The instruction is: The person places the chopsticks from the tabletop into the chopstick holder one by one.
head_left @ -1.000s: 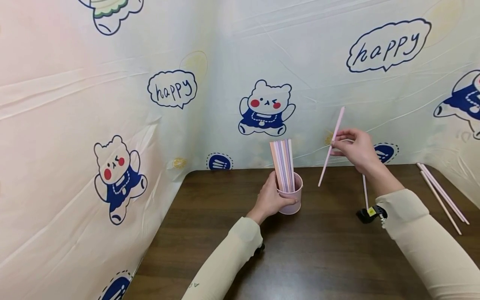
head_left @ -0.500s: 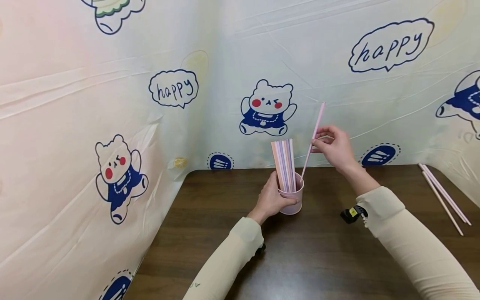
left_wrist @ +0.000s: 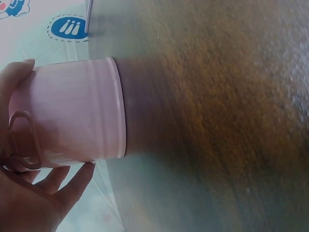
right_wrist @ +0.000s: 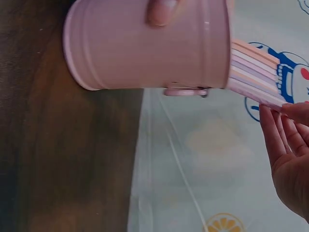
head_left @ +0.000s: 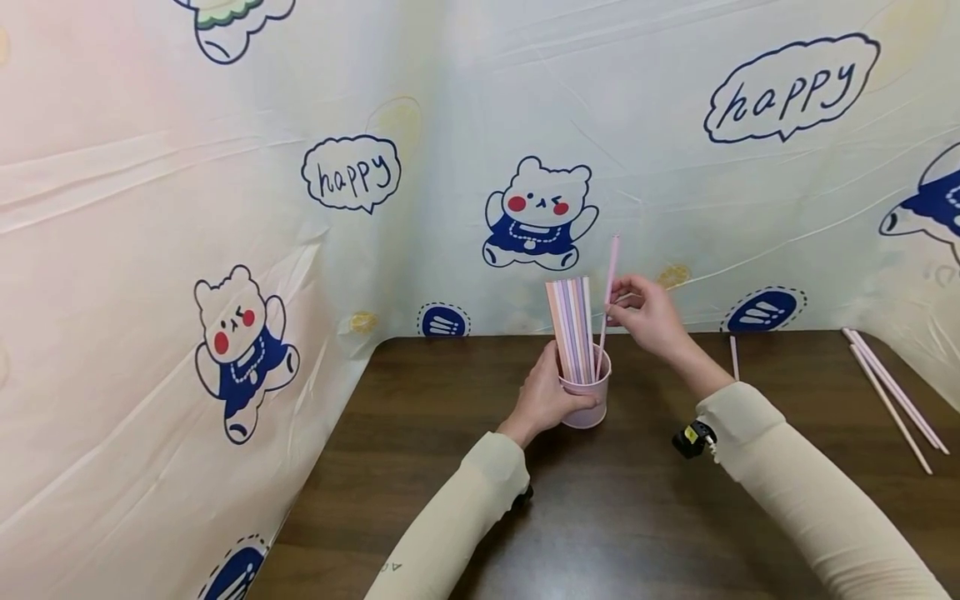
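A pink bucket with small side handles stands upright on the brown table, holding a bundle of pastel straws that lean left. My left hand grips the bucket round its side, thumb across the front; the left wrist view shows fingers on either side of the bucket. Between thumb and fingertips my right hand pinches a pink straw. Its lower end is inside the bucket, at the right of the bundle. In the right wrist view the right hand holds it beyond the rim.
Several loose pink straws lie at the table's right side. Another straw lies near the back edge, partly hidden behind the right forearm. A printed curtain hangs behind and left of the table.
My right hand has moved left and then down, carrying the pink straw from beside the bucket to inside it. The left hand keeps its hold on the bucket.
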The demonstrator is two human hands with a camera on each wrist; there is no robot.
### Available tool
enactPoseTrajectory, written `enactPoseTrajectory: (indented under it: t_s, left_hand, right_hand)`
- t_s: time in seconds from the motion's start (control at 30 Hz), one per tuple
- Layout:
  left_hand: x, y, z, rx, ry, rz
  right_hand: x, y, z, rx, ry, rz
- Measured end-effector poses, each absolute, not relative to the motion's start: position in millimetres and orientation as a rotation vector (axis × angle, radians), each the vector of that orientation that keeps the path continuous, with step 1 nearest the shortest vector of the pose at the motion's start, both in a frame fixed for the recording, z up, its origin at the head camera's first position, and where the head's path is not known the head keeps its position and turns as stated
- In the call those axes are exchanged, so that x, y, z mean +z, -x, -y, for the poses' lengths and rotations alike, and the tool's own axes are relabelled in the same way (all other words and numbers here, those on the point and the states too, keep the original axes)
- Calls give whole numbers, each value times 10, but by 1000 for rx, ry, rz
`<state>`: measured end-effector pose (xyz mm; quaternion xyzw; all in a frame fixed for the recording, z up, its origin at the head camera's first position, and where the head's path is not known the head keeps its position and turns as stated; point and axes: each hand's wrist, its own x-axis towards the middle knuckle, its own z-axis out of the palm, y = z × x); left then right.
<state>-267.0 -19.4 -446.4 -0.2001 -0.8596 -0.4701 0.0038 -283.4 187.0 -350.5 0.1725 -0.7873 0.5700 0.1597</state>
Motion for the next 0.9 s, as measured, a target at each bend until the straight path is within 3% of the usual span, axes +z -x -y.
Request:
enactPoseTrajectory:
  t_s: [0.37,0.9]
  left_hand:
    - [-4468,2678,198,-1481,640,2690]
    - [-4468,2683,185,-1435,632,2704]
  right_hand:
    - [-3804,3000,-1839,1512,-517,2412]
    - [-3979,2981,-1886,1446,-634,2448]
